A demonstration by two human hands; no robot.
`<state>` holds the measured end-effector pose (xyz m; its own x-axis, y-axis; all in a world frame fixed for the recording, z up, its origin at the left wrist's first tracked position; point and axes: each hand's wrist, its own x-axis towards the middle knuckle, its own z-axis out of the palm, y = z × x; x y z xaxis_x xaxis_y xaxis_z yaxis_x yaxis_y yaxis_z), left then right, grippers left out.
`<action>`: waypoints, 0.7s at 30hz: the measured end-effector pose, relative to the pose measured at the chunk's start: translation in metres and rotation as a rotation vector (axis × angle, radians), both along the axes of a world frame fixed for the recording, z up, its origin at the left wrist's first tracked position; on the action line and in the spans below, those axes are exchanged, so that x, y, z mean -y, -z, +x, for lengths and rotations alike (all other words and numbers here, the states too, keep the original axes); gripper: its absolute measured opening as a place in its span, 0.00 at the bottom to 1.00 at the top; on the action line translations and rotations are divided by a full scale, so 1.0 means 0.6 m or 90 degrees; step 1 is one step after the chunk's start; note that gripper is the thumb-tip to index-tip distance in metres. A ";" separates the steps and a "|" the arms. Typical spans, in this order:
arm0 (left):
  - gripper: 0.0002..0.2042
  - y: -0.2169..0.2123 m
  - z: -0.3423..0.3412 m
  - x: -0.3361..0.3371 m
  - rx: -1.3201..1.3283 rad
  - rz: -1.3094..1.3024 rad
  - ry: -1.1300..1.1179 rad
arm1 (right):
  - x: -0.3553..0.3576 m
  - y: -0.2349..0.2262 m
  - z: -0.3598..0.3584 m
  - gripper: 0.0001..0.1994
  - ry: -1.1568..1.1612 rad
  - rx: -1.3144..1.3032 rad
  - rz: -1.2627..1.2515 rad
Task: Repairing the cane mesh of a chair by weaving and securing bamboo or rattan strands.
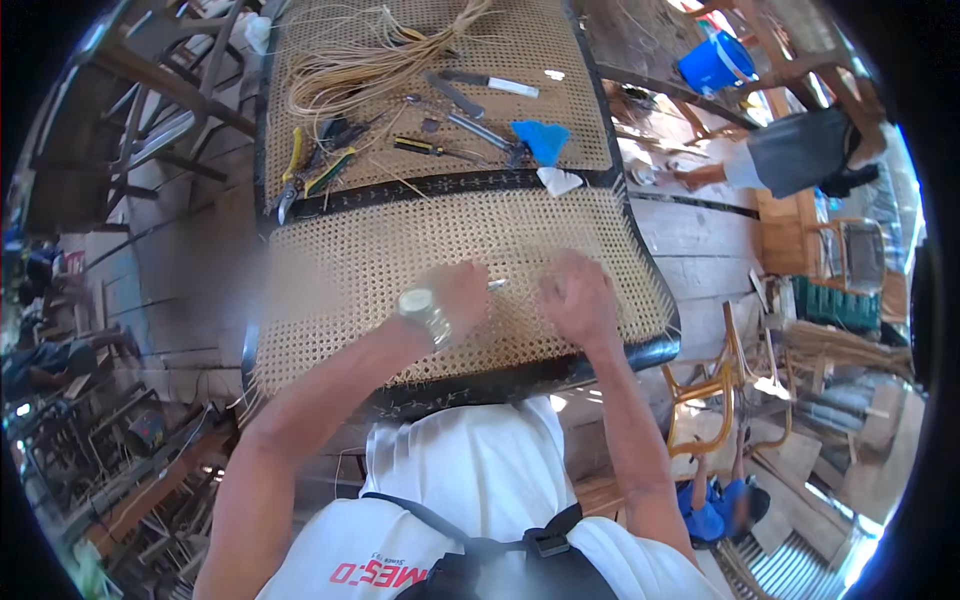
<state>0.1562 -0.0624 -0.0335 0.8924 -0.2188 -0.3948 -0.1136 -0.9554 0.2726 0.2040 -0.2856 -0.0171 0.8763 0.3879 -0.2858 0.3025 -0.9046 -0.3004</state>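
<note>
Woven cane webbing [350, 240] with an open mesh covers a dark-framed panel in front of me. Low over its near section, my left hand [462, 298], with a watch [418, 303] on the wrist, is closed around a small thing. Only a short, shiny tip [497, 284] of it shows beside the fingers. A little to the right, my right hand [583, 300] hovers at or on the mesh with curled fingers. Motion smears those fingers, and what they hold, if anything, cannot be made out.
On the panel's far section lie a bundle of cane strands [370, 75], a knife [490, 84], yellow-handled pliers [293, 170], a screwdriver [435, 148] and a blue cloth-like piece [541, 140]. Chair frames [705, 400] stand right; a blue bucket [716, 63] and other people are nearby.
</note>
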 end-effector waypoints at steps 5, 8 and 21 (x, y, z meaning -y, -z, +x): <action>0.15 -0.013 -0.046 0.003 0.008 -0.140 -0.218 | 0.020 0.126 0.183 0.28 -0.008 0.272 0.118; 0.15 -0.066 -0.070 0.021 -0.074 -0.108 -0.415 | -0.010 0.152 0.224 0.25 -0.053 0.308 0.050; 0.11 -0.077 -0.135 0.056 0.130 -0.105 -0.668 | -0.219 0.179 0.283 0.14 -0.216 0.289 0.227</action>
<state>0.0750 -0.0958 0.0127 0.7113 0.6557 -0.2533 0.6819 -0.5562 0.4750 0.3737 -0.1541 -0.1243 0.6918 0.6657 0.2797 0.7199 -0.6056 -0.3392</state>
